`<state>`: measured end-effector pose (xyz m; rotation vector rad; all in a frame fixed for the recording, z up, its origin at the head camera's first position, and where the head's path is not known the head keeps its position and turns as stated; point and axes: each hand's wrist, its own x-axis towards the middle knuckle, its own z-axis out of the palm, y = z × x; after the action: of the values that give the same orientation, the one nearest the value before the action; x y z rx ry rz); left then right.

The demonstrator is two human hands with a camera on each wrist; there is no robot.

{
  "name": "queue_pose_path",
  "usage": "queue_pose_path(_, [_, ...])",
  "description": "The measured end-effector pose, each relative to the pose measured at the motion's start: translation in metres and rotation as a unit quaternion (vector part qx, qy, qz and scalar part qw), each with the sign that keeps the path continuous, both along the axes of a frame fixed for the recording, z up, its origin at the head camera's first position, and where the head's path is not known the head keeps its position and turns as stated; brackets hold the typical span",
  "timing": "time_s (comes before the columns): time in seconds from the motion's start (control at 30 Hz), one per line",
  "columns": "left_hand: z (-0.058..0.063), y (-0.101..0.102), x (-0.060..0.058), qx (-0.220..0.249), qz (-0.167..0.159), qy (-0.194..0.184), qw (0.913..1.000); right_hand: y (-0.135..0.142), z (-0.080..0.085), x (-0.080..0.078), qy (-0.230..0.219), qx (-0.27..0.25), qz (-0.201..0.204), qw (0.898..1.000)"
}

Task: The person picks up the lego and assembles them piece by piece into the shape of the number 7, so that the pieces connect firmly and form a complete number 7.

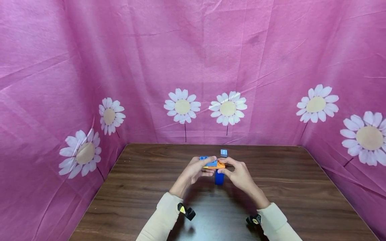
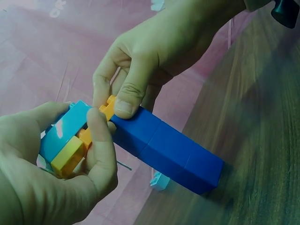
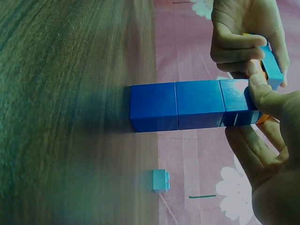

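A column of three dark blue toy bricks (image 3: 154, 107) stands upright on the table, topped by an orange brick (image 1: 221, 165). My right hand (image 1: 239, 172) grips the column's upper end, its thumb across the top dark blue brick and the orange one. Left of the column, my left hand (image 1: 194, 169) pinches a light blue brick (image 2: 65, 131) and a yellow brick (image 2: 68, 157) beneath it. These sit against the orange brick, jutting sideways from the column. Fingers hide part of the joint, so how firmly the bricks are seated I cannot tell.
Behind the hands, a small pale blue brick (image 1: 223, 153) lies near the far edge of the brown wooden table (image 1: 135, 201). A pink curtain (image 1: 205, 50) with printed daisies surrounds the table at the back and both sides.
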<state>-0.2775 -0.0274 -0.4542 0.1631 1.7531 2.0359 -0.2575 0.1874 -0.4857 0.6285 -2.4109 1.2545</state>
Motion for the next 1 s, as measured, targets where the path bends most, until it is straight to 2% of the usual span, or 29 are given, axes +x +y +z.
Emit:
queue_pose_path(0.53, [-0.001, 0.0028, -0.0016, 0.006, 0.007, 0.008, 0.9999, 0.002, 0.0018, -0.0021, 0.0, 0.0, 0.002, 1.0])
queue_pose_path(1.0, [-0.0051, 0.006, -0.0006, 0.016, 0.033, -0.011, 0.9993, 0.0007, 0.0002, -0.0014, -0.005, 0.002, -0.006, 1.0])
